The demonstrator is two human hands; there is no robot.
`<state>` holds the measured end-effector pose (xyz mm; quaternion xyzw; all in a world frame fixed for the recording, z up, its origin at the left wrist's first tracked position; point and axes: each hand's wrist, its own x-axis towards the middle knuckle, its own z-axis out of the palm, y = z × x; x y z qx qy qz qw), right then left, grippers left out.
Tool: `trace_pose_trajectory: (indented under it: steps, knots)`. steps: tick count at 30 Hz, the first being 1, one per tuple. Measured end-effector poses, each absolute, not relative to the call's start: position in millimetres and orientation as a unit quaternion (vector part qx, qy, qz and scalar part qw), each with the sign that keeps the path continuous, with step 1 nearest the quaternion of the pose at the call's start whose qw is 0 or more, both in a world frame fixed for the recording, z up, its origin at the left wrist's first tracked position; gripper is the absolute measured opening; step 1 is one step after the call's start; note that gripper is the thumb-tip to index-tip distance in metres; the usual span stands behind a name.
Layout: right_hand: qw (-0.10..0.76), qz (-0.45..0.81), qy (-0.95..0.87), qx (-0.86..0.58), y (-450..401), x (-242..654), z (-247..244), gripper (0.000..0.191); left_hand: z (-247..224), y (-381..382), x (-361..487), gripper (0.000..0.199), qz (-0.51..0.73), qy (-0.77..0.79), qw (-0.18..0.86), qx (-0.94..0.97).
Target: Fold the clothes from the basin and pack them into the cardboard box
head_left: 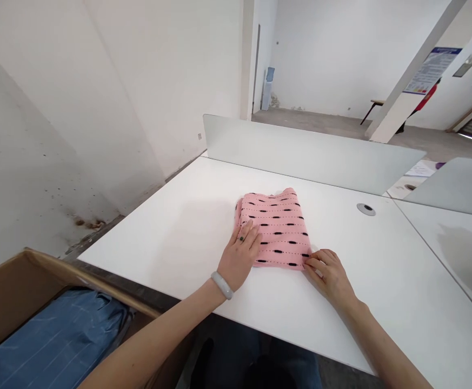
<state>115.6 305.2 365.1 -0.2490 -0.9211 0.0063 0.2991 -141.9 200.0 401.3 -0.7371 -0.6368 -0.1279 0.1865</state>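
Left hand (239, 256) lies flat on the near left part of a folded pink knit garment (276, 229), with the fingers spread a little and pointing to about one o'clock. Its palm is pressing on the cloth. One finger wears a ring with a dark green stone (241, 238), and a pale jade bangle (222, 285) goes around the wrist. Right hand (327, 275) is at the near right corner of the garment. Its fingers (312, 263) are a little curled and touch the edge of the cloth, but it is not possible to tell if the thumb pinches from below.

The garment has rows of black dashes and thin dotted lines. It lies folded near the middle of a white desk (381, 324). At three o'clock from it, a round cable grommet (366, 209) is set in the desktop, well apart from the cloth. At twelve o'clock, a pale divider panel (312, 154) stands along the far edge of the desk. At eight o'clock, an open cardboard box (17, 286) stands beside the desk, and blue striped cloth (53, 340) lies inside it. Farther away, at one o'clock, a poster (432, 70) hangs on a pillar.
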Motion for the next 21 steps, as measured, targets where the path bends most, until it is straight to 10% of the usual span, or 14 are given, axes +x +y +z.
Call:
trace_pose_trajectory:
  steps: [8, 21]
  knots:
    - [0.321, 0.060, -0.903, -0.280, 303.8, 116.3, 358.4, 0.029, 380.9, 206.9, -163.3, 0.070, -0.041, -0.719, 0.087, -0.689]
    - [0.326, 0.074, -0.896, -0.293, 302.0, 117.8, 352.7, 0.028, 389.0, 209.0, -168.0, 0.065, -0.104, -0.697, 0.102, -0.702]
